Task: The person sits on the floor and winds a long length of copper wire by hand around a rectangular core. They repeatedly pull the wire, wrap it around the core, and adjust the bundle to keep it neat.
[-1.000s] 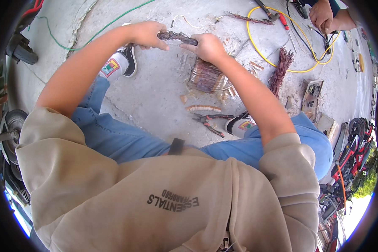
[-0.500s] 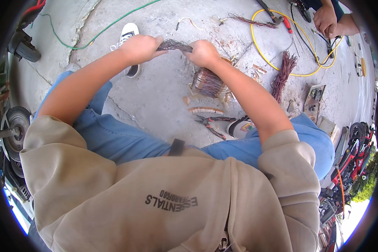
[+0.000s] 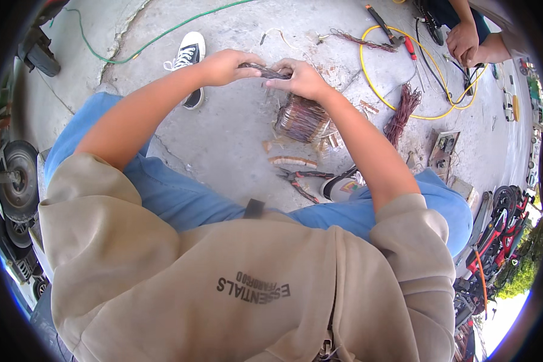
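Between my hands is a dark bundle of thin wire (image 3: pixel 265 71), held out over the concrete floor and looking twisted together. My left hand (image 3: pixel 226 67) is closed on its left end, thumb stretched along it. The fingers and thumb of my right hand (image 3: pixel 303 79) pinch the other end. Just below my right hand sits a block of brown wire windings (image 3: pixel 300 119) with light-coloured scraps around it. Nearer my body lie a curved pale strip (image 3: pixel 292 161) and a pair of pliers (image 3: pixel 300 181) with dark and red handles, opened.
Right of the windings lies a reddish-brown wire bundle (image 3: pixel 404 114). Beyond it are a yellow hose (image 3: pixel 368 77), a hammer (image 3: pixel 382 25) and a red-handled screwdriver (image 3: pixel 410 48). Another person's hands (image 3: pixel 463 45) are at the upper right. A green hose (image 3: pixel 163 41) crosses the far left floor.
My hands have come closer together, so less of the wire bundle shows and it looks tighter. My right hand has turned, its fingers now pinching the bundle's end.
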A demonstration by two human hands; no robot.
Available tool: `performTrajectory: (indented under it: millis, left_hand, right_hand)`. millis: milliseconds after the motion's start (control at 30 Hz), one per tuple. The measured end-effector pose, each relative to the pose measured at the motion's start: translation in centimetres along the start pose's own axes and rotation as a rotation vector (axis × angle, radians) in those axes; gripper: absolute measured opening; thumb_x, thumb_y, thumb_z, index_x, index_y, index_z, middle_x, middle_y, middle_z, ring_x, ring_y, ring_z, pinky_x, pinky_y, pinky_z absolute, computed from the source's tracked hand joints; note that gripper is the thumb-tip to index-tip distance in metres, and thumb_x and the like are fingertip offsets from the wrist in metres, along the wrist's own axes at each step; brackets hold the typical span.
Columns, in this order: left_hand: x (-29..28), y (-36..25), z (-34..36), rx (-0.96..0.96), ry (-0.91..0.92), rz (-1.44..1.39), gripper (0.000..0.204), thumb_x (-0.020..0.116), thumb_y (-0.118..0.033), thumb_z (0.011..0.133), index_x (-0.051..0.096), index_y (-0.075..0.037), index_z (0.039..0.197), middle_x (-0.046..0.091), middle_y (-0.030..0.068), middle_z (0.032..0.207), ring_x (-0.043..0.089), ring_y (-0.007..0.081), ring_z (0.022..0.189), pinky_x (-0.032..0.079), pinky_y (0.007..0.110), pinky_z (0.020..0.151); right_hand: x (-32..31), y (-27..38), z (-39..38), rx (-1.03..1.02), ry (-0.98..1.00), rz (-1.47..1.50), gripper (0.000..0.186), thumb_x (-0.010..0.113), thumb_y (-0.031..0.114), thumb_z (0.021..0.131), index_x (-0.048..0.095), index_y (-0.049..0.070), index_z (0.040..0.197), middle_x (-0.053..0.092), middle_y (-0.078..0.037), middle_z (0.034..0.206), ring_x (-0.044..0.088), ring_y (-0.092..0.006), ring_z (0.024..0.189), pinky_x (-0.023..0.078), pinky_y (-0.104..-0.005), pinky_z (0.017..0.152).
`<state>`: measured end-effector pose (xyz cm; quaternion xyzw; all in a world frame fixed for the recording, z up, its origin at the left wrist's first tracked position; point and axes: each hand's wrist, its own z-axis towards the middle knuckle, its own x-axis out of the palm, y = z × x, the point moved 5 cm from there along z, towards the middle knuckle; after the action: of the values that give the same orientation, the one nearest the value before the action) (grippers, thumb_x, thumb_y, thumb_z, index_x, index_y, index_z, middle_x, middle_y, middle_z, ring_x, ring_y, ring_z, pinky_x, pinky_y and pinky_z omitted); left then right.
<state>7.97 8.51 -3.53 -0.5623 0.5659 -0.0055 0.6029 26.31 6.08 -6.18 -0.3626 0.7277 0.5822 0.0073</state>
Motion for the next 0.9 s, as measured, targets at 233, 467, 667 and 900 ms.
performTrajectory:
  millis: [233,467,667,900]
  left_hand:
    - [3.3,4.2,-3.9,-0.496,0.217,-0.387,0.04,0.057,-0.038,0.096,0.06,-0.014,0.128,0.062,0.0008,0.081,0.044,0.008,0.055,0.039,0.025,0.051]
    - [6.4,3.4,-2.1,-0.195,0.166,-0.01,0.035,0.06,-0.036,0.093,0.068,-0.01,0.114,0.07,0.0144,0.089,0.067,0.0213,0.078,0.05,0.034,0.071]
    - [9.7,-0.6,2.1,-0.094,0.002,-0.044,0.034,0.06,-0.032,0.092,0.066,-0.005,0.113,0.068,0.0198,0.099,0.066,0.031,0.089,0.05,0.037,0.08]
    - [12.0,0.0,4.0,-0.139,0.065,-0.209,0.031,0.059,-0.026,0.093,0.064,-0.002,0.112,0.069,0.0184,0.097,0.067,0.0289,0.083,0.05,0.036,0.079]
  right_hand:
    - [-6.4,-3.9,-3.0,0.106,-0.291,0.375,0.036,0.07,0.026,0.085,0.067,-0.001,0.108,0.071,-0.011,0.092,0.068,-0.0173,0.088,0.052,-0.0278,0.079]
    - [-7.2,-11.4,-7.7,0.426,-0.505,0.521,0.028,0.064,0.021,0.09,0.065,-0.001,0.107,0.069,-0.011,0.091,0.065,-0.0176,0.08,0.054,-0.0314,0.077]
    - [-3.6,-14.1,-11.5,0.621,-0.232,0.755,0.034,0.059,0.018,0.092,0.059,0.0,0.12,0.064,-0.013,0.112,0.062,-0.0242,0.104,0.049,-0.0394,0.092]
    - [-0.4,-12.8,-12.9,0.655,-0.011,0.858,0.045,0.05,0.032,0.098,0.049,0.002,0.132,0.055,-0.018,0.125,0.057,-0.0299,0.112,0.05,-0.0438,0.095]
